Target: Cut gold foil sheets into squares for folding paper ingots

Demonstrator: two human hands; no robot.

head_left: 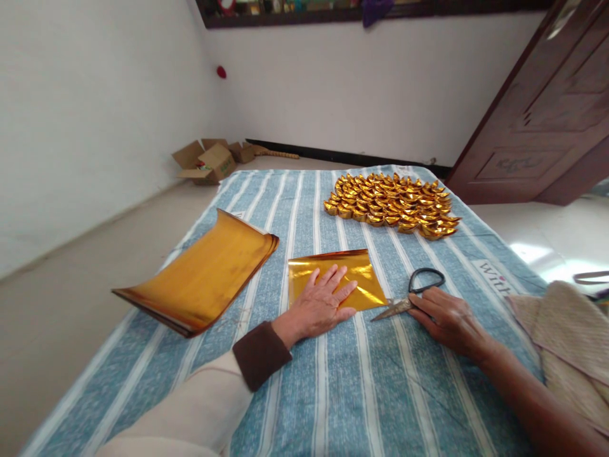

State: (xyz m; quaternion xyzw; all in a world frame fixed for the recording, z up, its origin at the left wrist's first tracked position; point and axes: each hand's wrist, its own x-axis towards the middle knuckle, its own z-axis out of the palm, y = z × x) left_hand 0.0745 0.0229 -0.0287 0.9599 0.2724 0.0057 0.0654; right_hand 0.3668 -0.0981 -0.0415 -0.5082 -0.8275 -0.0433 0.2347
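Note:
My left hand (322, 303) lies flat with fingers spread on a shiny gold foil sheet (364, 279), folded along its far edge. In my right hand (450, 317) is a pair of scissors (427, 271) with a black loop handle; part of the handle is hidden by my fingers. The scissors' worn blades point left, their tips just apart and close to the sheet's near right corner. Left of my left hand rests a curling stack of larger gold sheets (204, 270). Beyond my hands sit many folded gold foil ingots (390, 202) in packed rows.
A blue and white striped cloth (304, 393) covers the table. Beige knitted fabric (573, 336) lies by the right edge. Cardboard boxes (219, 162) stand on the floor at the far left, and a reddish-brown door (537, 114) is at the right.

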